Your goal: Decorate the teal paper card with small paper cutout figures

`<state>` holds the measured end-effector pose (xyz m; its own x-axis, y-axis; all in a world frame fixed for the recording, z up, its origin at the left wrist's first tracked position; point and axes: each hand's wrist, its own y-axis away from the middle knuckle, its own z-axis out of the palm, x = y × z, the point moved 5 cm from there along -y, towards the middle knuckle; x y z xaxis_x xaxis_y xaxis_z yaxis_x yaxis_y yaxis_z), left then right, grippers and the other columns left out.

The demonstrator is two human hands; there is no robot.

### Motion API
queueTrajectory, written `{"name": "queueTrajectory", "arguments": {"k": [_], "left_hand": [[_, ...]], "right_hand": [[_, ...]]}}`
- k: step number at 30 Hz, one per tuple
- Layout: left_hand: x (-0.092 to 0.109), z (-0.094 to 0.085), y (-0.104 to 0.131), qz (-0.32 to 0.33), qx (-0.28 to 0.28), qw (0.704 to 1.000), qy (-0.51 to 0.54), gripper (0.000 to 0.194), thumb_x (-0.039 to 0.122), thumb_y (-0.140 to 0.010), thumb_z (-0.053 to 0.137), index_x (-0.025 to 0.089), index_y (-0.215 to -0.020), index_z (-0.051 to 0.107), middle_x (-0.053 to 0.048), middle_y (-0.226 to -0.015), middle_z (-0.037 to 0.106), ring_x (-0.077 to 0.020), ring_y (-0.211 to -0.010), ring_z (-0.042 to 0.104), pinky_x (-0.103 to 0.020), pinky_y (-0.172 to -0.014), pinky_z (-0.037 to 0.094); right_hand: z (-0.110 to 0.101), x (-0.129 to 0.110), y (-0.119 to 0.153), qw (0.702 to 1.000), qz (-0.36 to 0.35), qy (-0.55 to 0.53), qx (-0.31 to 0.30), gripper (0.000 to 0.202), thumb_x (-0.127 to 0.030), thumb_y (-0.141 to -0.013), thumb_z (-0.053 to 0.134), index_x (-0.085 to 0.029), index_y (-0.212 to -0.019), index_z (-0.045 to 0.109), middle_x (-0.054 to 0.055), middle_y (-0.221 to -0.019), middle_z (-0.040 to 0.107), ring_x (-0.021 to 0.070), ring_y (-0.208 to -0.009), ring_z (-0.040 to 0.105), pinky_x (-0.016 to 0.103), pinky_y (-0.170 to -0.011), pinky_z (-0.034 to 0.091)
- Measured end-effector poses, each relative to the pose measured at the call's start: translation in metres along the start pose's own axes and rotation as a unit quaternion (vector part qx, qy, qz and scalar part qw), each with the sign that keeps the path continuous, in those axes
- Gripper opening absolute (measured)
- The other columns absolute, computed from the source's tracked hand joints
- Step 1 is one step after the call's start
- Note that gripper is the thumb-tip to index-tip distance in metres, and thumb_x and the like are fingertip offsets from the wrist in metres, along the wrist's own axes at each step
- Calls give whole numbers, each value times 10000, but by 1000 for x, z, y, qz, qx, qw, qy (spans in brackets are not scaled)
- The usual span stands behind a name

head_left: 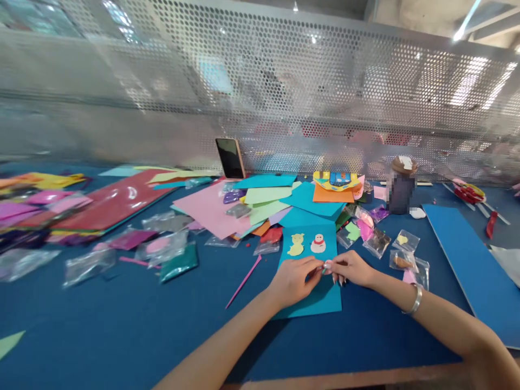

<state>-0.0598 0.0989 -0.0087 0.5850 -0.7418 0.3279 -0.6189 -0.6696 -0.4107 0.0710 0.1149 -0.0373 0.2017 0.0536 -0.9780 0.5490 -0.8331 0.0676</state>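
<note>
One pink piece (327, 265), fingertip-pinched by both left hand (294, 280) and right hand (352, 267), above turquoise card (323, 300)

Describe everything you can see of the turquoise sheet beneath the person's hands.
The turquoise sheet looks like paper or thin card, lying on the dark blue tabletop. Toward its far end are two figures side by side: a yellow animal on the left, a pale snowman with a red scarf on the right. The left hand and right hand hide part of its middle; whether they touch it is unclear.
</note>
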Motion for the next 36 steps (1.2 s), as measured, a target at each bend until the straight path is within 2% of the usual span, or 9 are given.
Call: {"name": "queueTrajectory", "arguments": {"k": [5,12,19,23,28,32,34,36], "left_hand": [[-2,-6,-2,-6,37,999,18,183,229,-834,429,184,-844,605,4,-718,633,-70,-536,545,-158,-505,369],[0,-12,-2,-4,84,996,5,188,263,-830,459,203,-785,631,31,-637,617,-61,-524,537,-154,-496,356],[4,-17,0,-6,152,988,-5,157,264,-798,517,199,-741,648,38,-514,537,-51,-431,460,-166,-452,322],[4,-14,0,7,154,988,-4,139,263,-782,540,198,-727,649,40,-512,547,-49,-422,462,-162,-451,331],[4,-9,0,21,140,990,0,118,261,-780,545,199,-792,644,33,-591,607,-49,-466,513,-149,-469,354],[3,-9,0,13,139,990,-4,139,276,-784,537,183,-738,630,32,-557,582,-50,-451,496,-151,-467,352],[4,-10,0,5,139,990,-7,147,278,-787,530,180,-726,620,36,-534,557,-51,-443,483,-154,-464,348],[4,-11,-1,-4,137,990,-11,145,282,-791,520,179,-746,611,37,-536,545,-55,-448,483,-157,-460,342]], "right_hand": [[-2,-3,1,1000,7,8,18,467,-560,-731,516,-112,-618,578,-4,-506,521,61,-383,454,173,-391,361],[-2,-2,2,1000,9,19,21,416,-515,-734,538,-119,-618,596,-8,-487,519,67,-377,462,174,-383,367],[-6,6,-2,997,18,5,75,383,-483,-722,547,-108,-725,625,-5,-482,532,69,-336,459,175,-337,348],[-6,8,-3,997,25,-13,71,380,-468,-712,549,-100,-768,624,-2,-489,539,73,-339,463,173,-327,338],[-3,6,-1,999,19,-39,32,414,-486,-718,531,-93,-815,617,16,-527,577,75,-360,475,179,-351,347],[-2,0,0,999,5,-29,15,390,-486,-750,522,-110,-689,604,8,-512,562,64,-371,468,173,-369,353],[-1,-3,0,1000,-1,-19,15,425,-498,-766,503,-119,-583,562,1,-481,537,58,-365,458,168,-368,349],[-2,-3,0,1000,-4,-12,19,456,-519,-778,476,-124,-558,540,-1,-472,527,57,-359,454,167,-358,341]]}}
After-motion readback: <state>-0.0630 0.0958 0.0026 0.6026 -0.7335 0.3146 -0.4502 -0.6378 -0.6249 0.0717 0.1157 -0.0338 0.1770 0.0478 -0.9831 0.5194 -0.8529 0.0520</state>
